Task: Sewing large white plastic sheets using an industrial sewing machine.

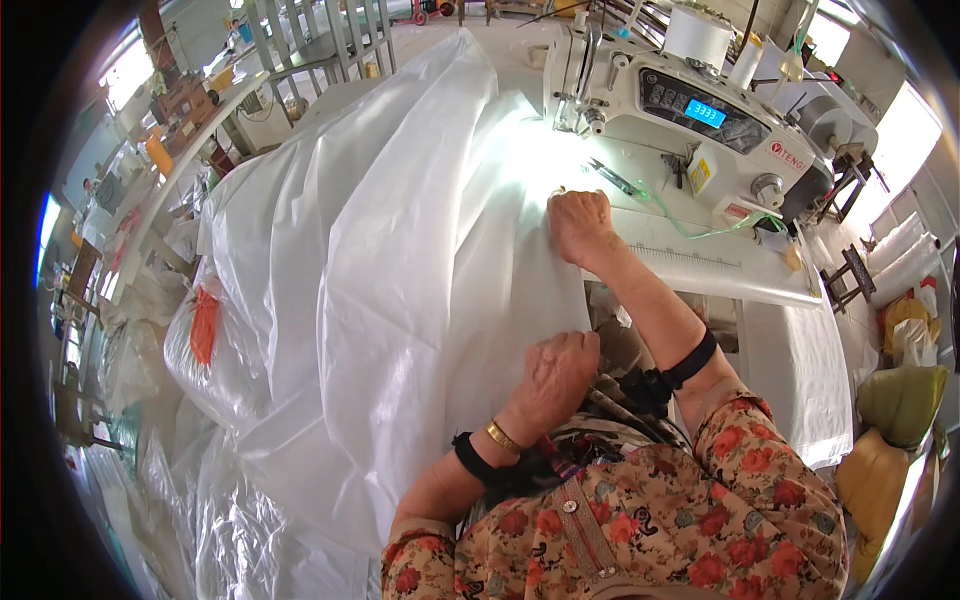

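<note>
Clearly the white plastic sheeting (400, 250) fills the frame's centre, heaped leftward. The right hand (580, 226) presses its edge flat, fingers curled, just below the sewing machine (690, 110); the left hand (553, 375) bunches it lower down. Slippery film could skew — or fingers stray needleward.

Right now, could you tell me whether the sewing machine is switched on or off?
On. The sewing machine has its small screen lit blue, and a bright light falls on the white sheet near its needle.
</note>
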Tool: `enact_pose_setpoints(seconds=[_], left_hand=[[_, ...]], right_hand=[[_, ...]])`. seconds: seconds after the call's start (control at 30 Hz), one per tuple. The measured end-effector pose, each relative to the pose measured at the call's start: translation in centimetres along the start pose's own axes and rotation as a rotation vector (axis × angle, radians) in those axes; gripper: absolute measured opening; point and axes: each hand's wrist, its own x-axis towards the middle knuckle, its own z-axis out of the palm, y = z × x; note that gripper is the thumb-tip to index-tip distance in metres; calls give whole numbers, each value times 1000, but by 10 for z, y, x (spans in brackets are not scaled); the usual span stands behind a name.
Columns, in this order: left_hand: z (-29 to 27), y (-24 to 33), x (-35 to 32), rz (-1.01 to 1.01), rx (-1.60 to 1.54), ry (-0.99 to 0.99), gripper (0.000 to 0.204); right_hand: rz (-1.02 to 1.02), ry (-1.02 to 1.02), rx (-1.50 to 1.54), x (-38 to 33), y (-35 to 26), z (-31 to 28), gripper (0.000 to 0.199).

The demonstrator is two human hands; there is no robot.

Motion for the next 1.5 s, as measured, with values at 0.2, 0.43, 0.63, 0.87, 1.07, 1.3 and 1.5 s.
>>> enact_pose_setpoints(seconds=[0.2, 0.43, 0.63, 0.87, 1.07, 1.3, 1.5], left_hand=[[-2, -9, 6, 10, 22, 2, 20], [-12, -25, 29, -10, 156, 3, 14], [-6, -28, 47, -97, 153, 80, 5], [10, -25, 49, -185, -58, 196, 15], [16, -29, 47, -152, -103, 267, 16], [24, -30, 42, -186, -177, 368, 19], [30, -30, 40, -227, -225, 378, 18]], right_hand=[[-8, -106, 13, 16, 2, 0, 17], [-36, -78, 10, 49, 6, 4, 21], [128, 10, 279, 59, 26, 20, 20], [217, 149, 448, 35, 33, 36, 28], [275, 98, 571, 15, 30, 28, 42], [282, 249, 583, 18, 32, 36, 37], [293, 165, 599, 22, 35, 36, 36]])
